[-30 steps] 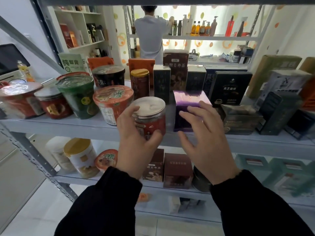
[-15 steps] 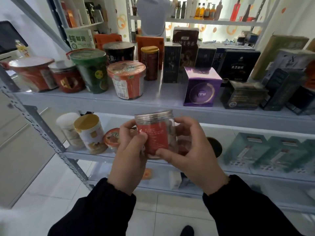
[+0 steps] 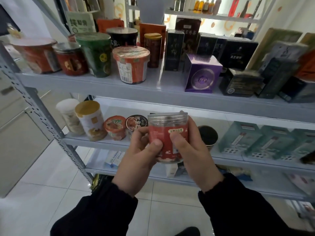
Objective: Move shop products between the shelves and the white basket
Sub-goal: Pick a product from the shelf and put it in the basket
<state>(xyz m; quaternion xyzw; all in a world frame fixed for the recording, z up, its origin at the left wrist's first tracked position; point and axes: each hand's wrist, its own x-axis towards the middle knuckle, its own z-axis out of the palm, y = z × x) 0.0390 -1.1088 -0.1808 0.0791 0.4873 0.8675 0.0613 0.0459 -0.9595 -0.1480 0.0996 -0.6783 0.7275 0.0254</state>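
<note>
One small round clear plastic jar with a red label (image 3: 167, 135) and a clear ribbed screw lid (image 3: 167, 117), upright in the air in front of grey metal shelving, level with the middle shelf (image 3: 80, 142) and touching no board. Left hand (image 3: 141, 160) wrapped round the jar's left side, left thumb (image 3: 156, 144) pressed flat on the front of the label, fingers curled behind the jar and mostly out of sight. Right hand (image 3: 192, 155) wrapped round the right side in the same way, right thumb (image 3: 177, 136) on the label close beside the other, a narrow strip of red between them. Both grips clamped firmly on the jar; black sleeves (image 3: 102, 210) down to the wrists. Behind it on the middle shelf, from the left: a clear canister with a white lid (image 3: 69, 116), a white canister with a gold lid (image 3: 91, 121), a small red cup with a printed foil top (image 3: 115, 127), a dark-rimmed round cup (image 3: 136, 122) partly hidden by the left fingers. Just right of the right hand, a dark round tub (image 3: 208, 135); farther right, a row of teal cartons (image 3: 255, 142). Up on the top shelf (image 3: 153, 89): a wide red bowl (image 3: 37, 55), a red-filled jar (image 3: 71, 62), a tall green tub (image 3: 97, 55), an orange-red foil-topped cup (image 3: 131, 65) near the front edge, a purple box (image 3: 202, 74), several dark boxes (image 3: 238, 53) behind and to the right. Below, white floor tiles (image 3: 51, 176).
</note>
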